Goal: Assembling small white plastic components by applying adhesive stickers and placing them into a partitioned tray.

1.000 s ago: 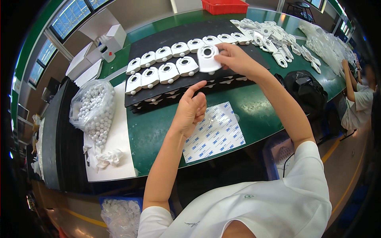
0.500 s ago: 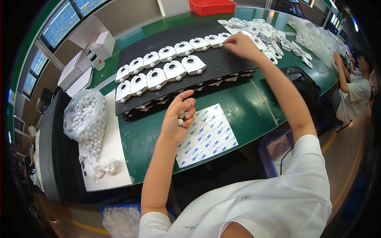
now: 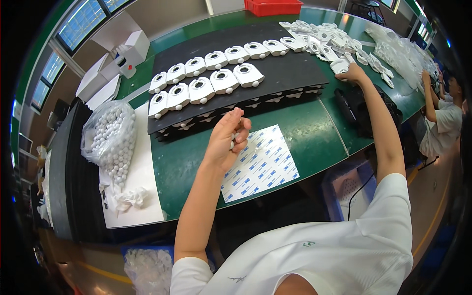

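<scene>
My left hand (image 3: 230,137) hovers above the sticker sheet (image 3: 258,162), fingers curled around small white bits. My right hand (image 3: 350,73) reaches far right and closes on a white plastic part (image 3: 339,66) at the edge of a loose pile of such parts (image 3: 329,39). Two rows of white plastic parts (image 3: 206,83) with round holes lie on a black foam tray (image 3: 275,73) between the hands.
A clear bag of white balls (image 3: 109,137) lies on a white board at the left, with crumpled plastic near it. White boxes (image 3: 128,46) stand at the back left, a red bin (image 3: 273,7) at the back. A black bag (image 3: 366,108) sits at the right. Another person (image 3: 442,118) works far right.
My right hand left the part it set on the tray and swung right to the loose pile. My left hand curled shut and rose slightly.
</scene>
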Available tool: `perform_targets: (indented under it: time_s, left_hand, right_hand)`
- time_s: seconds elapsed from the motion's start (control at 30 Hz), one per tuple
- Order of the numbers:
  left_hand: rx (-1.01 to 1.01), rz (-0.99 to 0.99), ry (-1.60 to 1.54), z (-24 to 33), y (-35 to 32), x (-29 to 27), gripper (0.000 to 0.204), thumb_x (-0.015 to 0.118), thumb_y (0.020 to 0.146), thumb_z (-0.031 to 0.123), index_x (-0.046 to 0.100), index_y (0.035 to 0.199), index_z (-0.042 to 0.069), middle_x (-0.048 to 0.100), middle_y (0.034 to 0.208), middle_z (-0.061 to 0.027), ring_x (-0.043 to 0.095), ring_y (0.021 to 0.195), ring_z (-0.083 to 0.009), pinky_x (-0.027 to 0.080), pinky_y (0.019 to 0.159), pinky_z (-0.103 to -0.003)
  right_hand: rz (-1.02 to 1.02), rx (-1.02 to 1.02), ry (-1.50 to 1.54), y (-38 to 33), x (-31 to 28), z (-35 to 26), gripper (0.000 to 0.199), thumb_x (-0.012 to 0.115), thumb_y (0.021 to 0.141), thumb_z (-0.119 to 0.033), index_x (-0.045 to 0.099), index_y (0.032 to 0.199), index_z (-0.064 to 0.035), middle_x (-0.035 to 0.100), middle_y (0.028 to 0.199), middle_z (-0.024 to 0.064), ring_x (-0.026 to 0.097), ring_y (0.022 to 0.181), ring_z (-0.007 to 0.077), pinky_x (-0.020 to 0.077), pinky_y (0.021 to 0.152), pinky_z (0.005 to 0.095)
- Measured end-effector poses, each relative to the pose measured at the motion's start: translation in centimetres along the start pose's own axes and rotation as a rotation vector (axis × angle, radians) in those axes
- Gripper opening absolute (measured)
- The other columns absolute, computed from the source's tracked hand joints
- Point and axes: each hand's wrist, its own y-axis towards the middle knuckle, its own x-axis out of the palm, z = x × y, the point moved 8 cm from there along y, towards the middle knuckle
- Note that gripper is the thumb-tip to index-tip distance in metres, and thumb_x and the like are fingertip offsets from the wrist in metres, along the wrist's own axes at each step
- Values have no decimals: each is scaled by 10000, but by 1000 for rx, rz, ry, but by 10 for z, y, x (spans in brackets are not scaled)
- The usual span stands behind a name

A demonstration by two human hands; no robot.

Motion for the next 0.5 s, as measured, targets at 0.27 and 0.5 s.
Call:
perform_targets:
  time_s: [0.27,0.5]
  left_hand:
    - [75,25,-77,7,-1,-5,380,573,838,387,522,969,34,421,600,26,307,499,-37,196,382,-170]
    - [163,-44,-142,16,-2,-3,324,561,871,239,511,1134,56,460,733,19,330,511,-29,213,380,-157]
  right_hand:
    - [300,-156,834,-83,-68,-40,352,637,764,-290,611,970,-6,620,810,70,606,688,152,471,601,257]
    - [-9,-414,1106,-219,-64,-139,160,644,754,-49,583,898,-15,569,804,8,531,695,48,433,595,180]
